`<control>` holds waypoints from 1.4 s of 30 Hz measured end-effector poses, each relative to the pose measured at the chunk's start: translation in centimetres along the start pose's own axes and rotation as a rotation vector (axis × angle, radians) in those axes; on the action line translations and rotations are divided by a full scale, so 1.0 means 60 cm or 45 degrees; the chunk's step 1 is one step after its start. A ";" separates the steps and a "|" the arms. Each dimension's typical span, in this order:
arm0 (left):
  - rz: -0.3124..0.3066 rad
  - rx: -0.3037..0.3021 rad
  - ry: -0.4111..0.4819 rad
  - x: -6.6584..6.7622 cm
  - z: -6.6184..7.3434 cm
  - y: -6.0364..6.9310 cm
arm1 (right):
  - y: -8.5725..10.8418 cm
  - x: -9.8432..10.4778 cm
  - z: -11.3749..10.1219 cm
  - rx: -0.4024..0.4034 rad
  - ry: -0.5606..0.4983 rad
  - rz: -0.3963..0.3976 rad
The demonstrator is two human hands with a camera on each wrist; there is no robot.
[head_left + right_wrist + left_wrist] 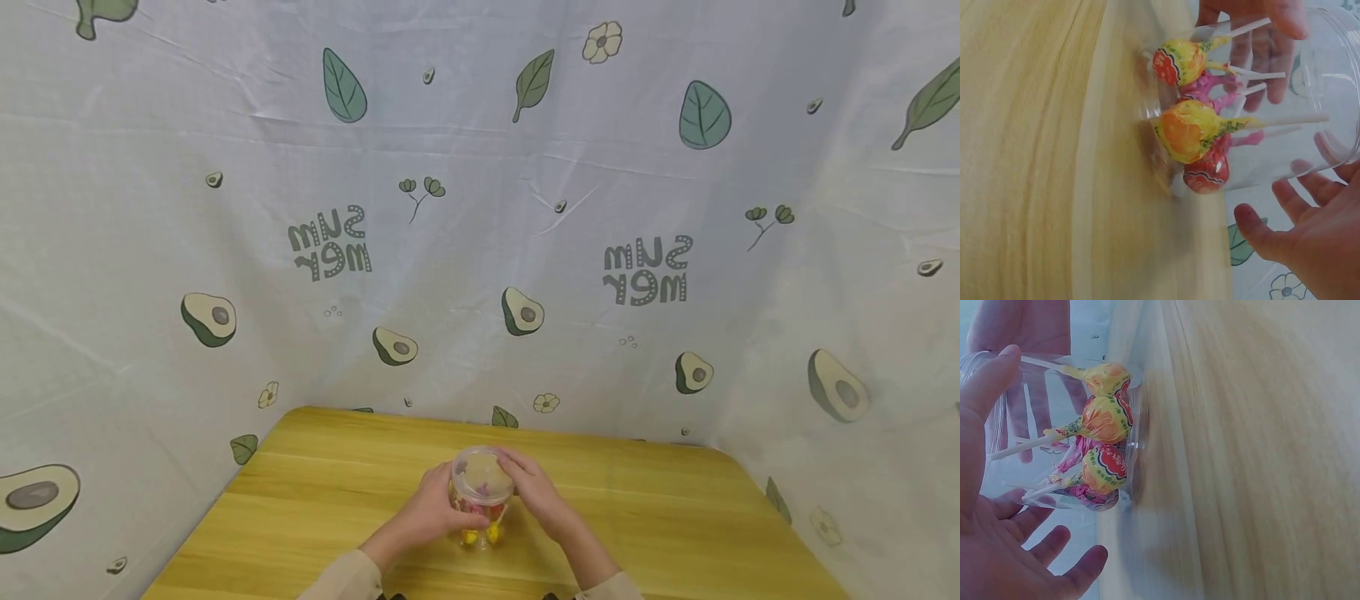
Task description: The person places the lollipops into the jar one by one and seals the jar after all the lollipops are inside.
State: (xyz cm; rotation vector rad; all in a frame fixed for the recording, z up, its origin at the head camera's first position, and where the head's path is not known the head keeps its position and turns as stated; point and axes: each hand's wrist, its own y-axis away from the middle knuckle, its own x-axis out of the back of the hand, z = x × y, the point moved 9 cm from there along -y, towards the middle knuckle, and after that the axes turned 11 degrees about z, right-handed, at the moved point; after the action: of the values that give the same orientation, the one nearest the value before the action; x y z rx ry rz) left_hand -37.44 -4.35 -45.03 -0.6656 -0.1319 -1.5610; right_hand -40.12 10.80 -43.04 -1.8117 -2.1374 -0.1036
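Observation:
A clear plastic jar [483,487] of wrapped lollipops [1107,419] stands upright on the wooden table. The wrappers are yellow-orange, pink and red, and the white sticks point upward. My left hand [438,508] grips the jar from the left, its thumb across the near side and some fingers behind. On the other side, my right hand [536,492] holds the jar near its round top rim [459,468]. In the right wrist view the right hand's lower fingers [1257,234] spread away from the wall. I cannot tell whether a transparent lid covers the top.
The wood-grain table [337,467] reaches back to a white curtain [465,250] printed with avocados, leaves and flowers. The same cloth hangs along the left and right sides. Light sleeves [348,575] cover the forearms at the bottom.

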 end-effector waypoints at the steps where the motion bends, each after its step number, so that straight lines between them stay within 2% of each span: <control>1: 0.001 0.002 -0.004 0.000 -0.002 0.000 | 0.000 -0.001 0.001 -0.002 -0.005 0.004; 6: 0.002 0.016 -0.015 0.000 -0.006 0.001 | 0.001 -0.004 0.004 -0.012 -0.047 0.022; 18: 0.010 -0.010 -0.038 0.003 -0.003 0.001 | 0.003 -0.007 0.007 -0.032 -0.089 0.072; 23: -0.007 -0.006 -0.021 0.000 -0.003 0.000 | 0.000 -0.001 0.003 0.007 -0.039 0.082; 27: -0.021 -0.009 -0.011 0.002 0.001 -0.001 | -0.011 0.006 -0.004 0.037 0.058 0.093; 32: -0.026 -0.007 -0.017 0.003 0.002 0.000 | -0.021 0.011 0.002 -0.026 0.122 0.084; 42: -0.012 0.004 -0.024 0.004 0.006 0.003 | -0.027 0.015 0.004 -0.139 0.054 0.120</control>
State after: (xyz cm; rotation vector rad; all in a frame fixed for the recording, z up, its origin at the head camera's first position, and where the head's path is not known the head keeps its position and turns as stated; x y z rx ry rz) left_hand -37.12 -4.42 -44.69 -0.6782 -0.1518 -1.5634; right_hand -41.85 11.45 -42.76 -1.9497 -2.0502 -0.2384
